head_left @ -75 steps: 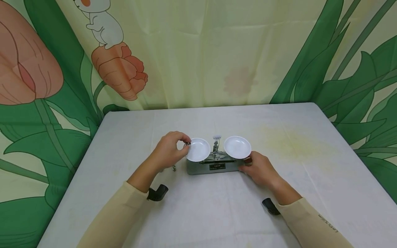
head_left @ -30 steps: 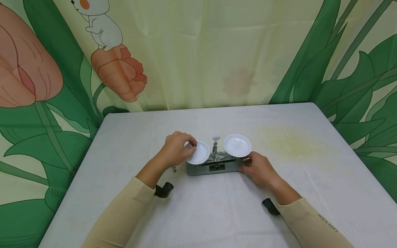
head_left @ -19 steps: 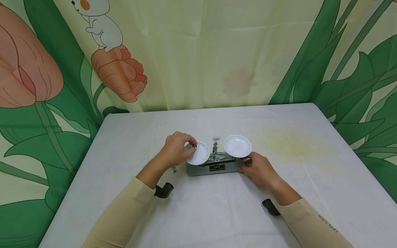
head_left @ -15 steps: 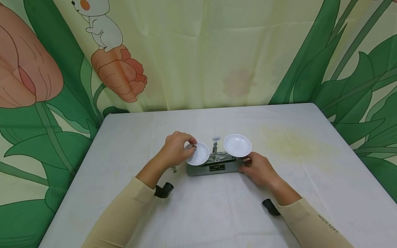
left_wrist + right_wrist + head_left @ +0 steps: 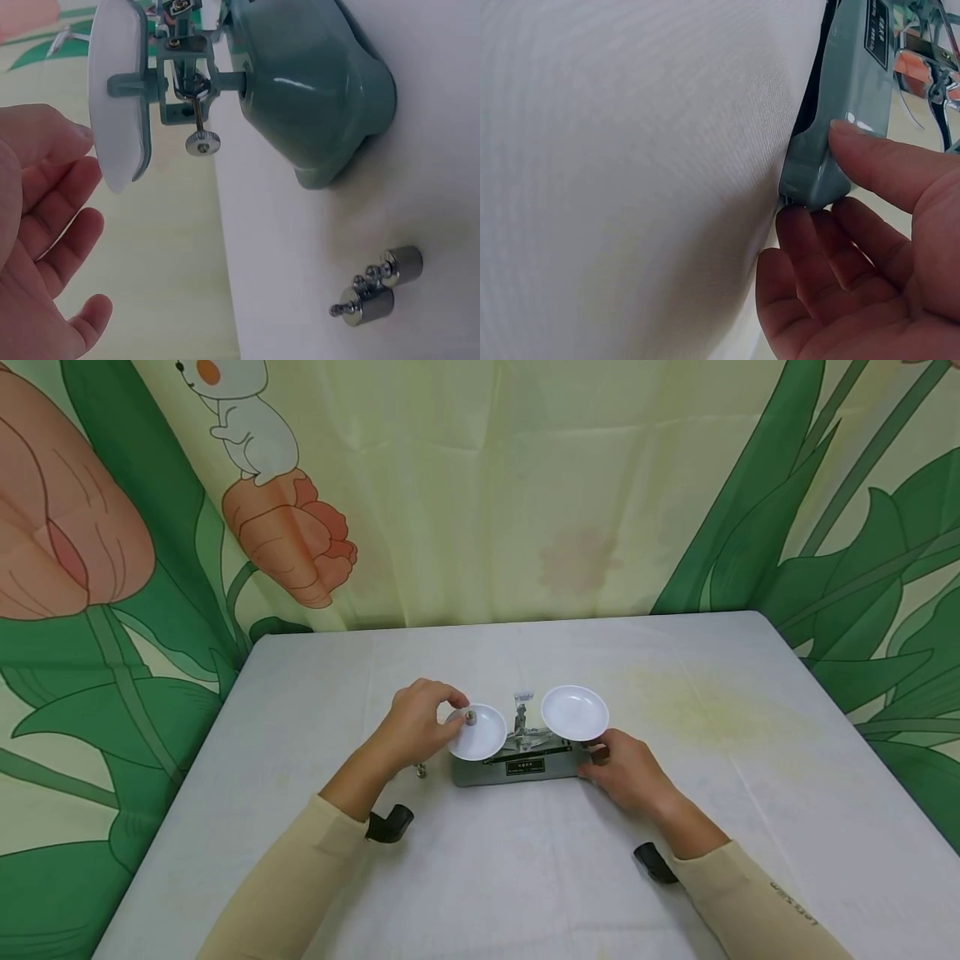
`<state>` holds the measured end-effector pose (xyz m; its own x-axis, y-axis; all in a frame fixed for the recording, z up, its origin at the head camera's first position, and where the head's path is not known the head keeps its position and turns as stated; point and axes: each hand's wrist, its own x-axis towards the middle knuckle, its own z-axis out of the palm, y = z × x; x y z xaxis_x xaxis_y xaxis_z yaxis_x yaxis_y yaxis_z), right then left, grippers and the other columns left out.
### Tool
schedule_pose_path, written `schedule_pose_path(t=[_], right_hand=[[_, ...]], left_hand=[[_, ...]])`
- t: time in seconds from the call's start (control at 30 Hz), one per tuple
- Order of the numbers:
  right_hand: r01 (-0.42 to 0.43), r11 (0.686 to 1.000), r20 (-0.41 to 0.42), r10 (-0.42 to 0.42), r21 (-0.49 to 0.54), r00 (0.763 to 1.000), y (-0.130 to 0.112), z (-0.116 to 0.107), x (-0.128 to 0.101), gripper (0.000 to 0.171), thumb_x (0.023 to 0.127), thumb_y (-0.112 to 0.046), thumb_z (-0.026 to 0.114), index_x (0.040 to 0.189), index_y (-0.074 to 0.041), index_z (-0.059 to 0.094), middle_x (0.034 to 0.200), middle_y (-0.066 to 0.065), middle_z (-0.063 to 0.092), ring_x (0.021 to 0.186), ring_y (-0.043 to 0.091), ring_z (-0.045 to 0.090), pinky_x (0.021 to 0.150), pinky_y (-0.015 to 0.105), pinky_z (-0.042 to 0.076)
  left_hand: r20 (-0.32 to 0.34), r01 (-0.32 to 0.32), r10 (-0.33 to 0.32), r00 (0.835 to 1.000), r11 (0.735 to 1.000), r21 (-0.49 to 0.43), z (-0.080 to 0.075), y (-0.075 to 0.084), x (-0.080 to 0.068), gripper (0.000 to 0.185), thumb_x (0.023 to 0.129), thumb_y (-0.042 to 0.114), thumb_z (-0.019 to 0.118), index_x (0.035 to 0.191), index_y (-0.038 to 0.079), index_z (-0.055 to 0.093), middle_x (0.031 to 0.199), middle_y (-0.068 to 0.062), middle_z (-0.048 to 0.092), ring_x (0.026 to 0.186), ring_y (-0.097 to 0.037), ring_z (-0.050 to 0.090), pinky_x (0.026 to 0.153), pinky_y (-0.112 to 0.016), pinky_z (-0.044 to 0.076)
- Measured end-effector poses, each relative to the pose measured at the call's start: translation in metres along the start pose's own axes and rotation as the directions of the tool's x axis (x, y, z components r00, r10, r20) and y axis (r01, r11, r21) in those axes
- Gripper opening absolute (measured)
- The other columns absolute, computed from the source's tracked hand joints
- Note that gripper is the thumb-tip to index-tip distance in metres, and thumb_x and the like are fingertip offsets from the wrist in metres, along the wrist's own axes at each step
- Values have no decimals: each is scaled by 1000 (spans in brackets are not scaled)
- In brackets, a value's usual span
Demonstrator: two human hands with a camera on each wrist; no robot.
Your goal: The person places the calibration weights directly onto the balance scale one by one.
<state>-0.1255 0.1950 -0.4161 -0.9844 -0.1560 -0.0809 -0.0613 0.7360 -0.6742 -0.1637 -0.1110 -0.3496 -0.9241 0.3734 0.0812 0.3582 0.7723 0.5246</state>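
Observation:
A grey-green balance scale (image 5: 487,772) with two white pans stands on the table. On its left pan (image 5: 480,743) sits a small metal weight (image 5: 471,717). My left hand (image 5: 415,727) is at that pan's left rim, thumb and forefinger parted on either side of the weight. In the left wrist view the other fingers hang loosely bent below the pan. The right pan (image 5: 575,713) is bare and stands higher than the left one. My right hand (image 5: 627,768) grips the right end of the base; in the right wrist view the thumb (image 5: 877,161) lies on its front face.
Several metal weights (image 5: 367,304) stand on the white-covered table (image 5: 540,868) left of the scale, partly behind the left hand in the head view. A patterned curtain (image 5: 480,493) hangs behind the table. Black wrist cameras (image 5: 390,823) sit at both cuffs.
My left hand came over the left pan with the weight, let go of it there and drew back slightly left. The left pan sank a little. My right hand kept its place.

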Motion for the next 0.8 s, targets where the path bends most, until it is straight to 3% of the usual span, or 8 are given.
schedule_pose_path(t=[0.17, 0.37, 0.8], right_hand=[[4, 1000, -4, -4, -1, 1000, 1, 0, 0, 49, 83, -11, 77, 125, 7, 58, 119, 21, 65, 106, 37, 65, 92, 53, 49], [5, 1000, 0, -5, -1, 1000, 1, -1, 0, 50, 83, -12, 77, 125, 7, 58, 120, 21, 65, 106, 37, 65, 92, 53, 49], [2, 1000, 7, -2, -5, 1000, 0, 0, 0, 51, 84, -11, 77, 127, 8, 57, 120, 22, 64, 107, 38, 64, 92, 54, 50]], left_hand=[[-11, 15, -15, 1000, 1000, -3, -5, -8, -9, 18, 92, 13, 71, 110, 8, 73, 112, -6, 69, 117, -29, 54, 105, -56, 33], [-9, 76, -76, 997, 997, -5, -8, -16, -20, 21, 91, 12, 71, 112, 8, 73, 114, -6, 68, 118, -29, 54, 101, -53, 41], [16, 178, -177, 984, 982, -68, -1, -45, -43, 24, 92, 10, 71, 115, 4, 70, 114, -8, 67, 118, -31, 54, 99, -50, 45]])
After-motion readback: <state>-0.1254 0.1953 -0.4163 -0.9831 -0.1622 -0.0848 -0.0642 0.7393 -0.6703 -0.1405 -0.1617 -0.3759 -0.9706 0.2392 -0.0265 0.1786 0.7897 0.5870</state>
